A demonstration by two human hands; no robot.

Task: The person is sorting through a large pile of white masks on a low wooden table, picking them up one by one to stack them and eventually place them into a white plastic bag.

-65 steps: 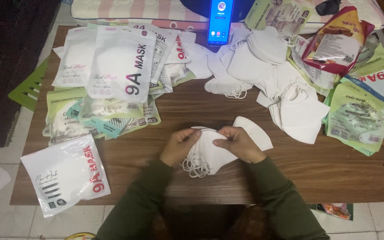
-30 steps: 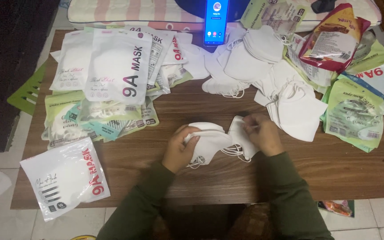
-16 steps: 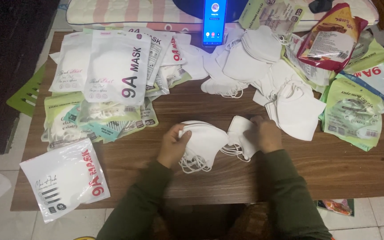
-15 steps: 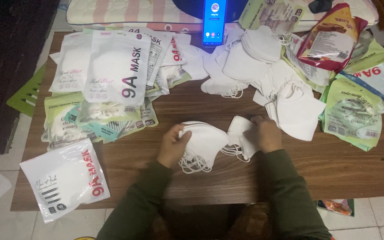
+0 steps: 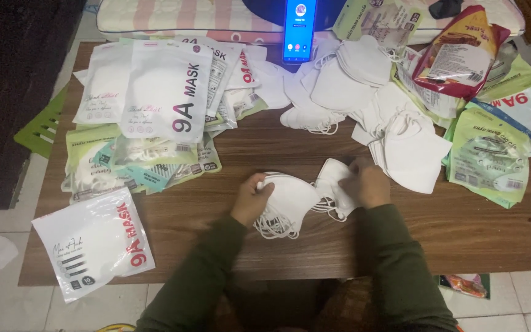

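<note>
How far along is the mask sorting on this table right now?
Done, it seems: filled mask pouches lie stacked at the far left of the wooden table, with one more pouch near the front edge. In hand: the left hand grips a stack of white masks while the right hand holds another mask. Left: loose white masks heaped ahead, beside green pouches.
</note>
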